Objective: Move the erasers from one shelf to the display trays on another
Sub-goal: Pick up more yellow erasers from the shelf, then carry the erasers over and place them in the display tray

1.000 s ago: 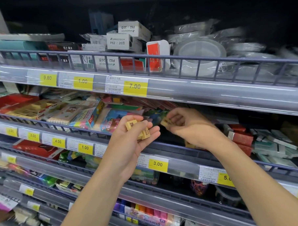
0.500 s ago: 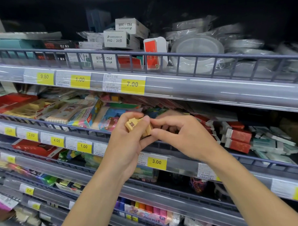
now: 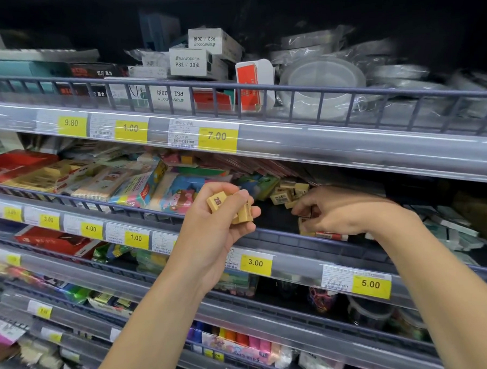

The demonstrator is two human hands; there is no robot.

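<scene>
Tan erasers (image 3: 229, 210) gripped in left hand (image 3: 210, 227) | right hand (image 3: 341, 212) curled on shelf

White boxes (image 3: 192, 64) sit on the top shelf at 12 o'clock. Clear plastic plates (image 3: 323, 81) lie beside them at 1 o'clock. Yellow price tags (image 3: 217, 136) run along the shelf edges. A red tray (image 3: 11, 163) is at 9 o'clock. Colorful crayons (image 3: 238, 342) are at 6 o'clock.

Tiered grey shop shelving (image 3: 347, 149), wire front rails (image 3: 302, 88), yellow price labels (image 3: 217, 136), dark recess above
</scene>
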